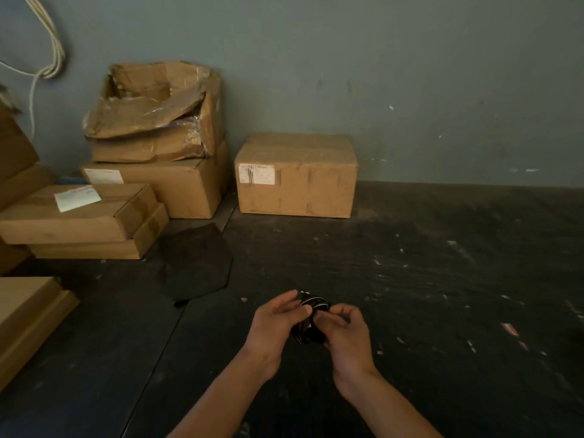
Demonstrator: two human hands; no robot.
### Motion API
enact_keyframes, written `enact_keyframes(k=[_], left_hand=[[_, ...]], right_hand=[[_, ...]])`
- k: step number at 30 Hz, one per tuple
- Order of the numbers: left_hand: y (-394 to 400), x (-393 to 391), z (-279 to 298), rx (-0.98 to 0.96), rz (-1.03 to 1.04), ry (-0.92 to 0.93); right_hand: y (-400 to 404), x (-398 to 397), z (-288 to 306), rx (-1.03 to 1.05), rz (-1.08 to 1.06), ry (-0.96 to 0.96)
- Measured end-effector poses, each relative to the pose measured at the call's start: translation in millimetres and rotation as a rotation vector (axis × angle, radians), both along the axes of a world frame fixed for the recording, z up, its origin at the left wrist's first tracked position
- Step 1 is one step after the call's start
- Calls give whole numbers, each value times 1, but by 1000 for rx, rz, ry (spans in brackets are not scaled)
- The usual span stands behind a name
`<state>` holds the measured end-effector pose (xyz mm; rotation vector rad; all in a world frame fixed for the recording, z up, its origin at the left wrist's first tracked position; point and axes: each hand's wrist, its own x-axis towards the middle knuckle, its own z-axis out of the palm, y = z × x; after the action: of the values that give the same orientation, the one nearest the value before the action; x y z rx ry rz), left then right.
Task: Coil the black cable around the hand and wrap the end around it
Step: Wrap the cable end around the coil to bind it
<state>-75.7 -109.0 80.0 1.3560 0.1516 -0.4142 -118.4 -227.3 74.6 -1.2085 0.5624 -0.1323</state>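
Observation:
The black cable (311, 320) is a tight glossy bundle of loops held between both hands, low in the middle of the view. My left hand (273, 324) grips the bundle from the left, thumb pressed across the loops, fingers behind. My right hand (346, 330) pinches the bundle's right side with thumb and fingertips. The cable's end is hidden among the loops and fingers. No loose length hangs down that I can see.
A dark, scuffed floor (426, 263) stretches ahead to a grey wall. A sealed cardboard box (297, 175) stands at the wall. Stacked and crushed boxes (151, 147) fill the left. A dark flat sheet (197, 267) lies on the floor. White cords (52, 42) hang top left.

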Motion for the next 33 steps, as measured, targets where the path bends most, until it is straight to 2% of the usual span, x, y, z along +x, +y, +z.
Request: enact_keyframes(k=[6, 14, 18, 22, 33], left_hand=[[4, 5, -6, -109, -23, 117], [1, 0, -14, -45, 130, 44], [0, -4, -14, 22, 136, -20], [-3, -6, -14, 55, 190, -95], [-3, -14, -20, 123, 121, -468]], right_hand=[[-4, 1, -8, -105, 92, -41], [-7, 4, -11, -200, 177, -16], [-14, 4, -9, -248, 287, 83], [-16, 3, -5, -286, 325, 101], [-15, 0, 5, -270, 225, 22]])
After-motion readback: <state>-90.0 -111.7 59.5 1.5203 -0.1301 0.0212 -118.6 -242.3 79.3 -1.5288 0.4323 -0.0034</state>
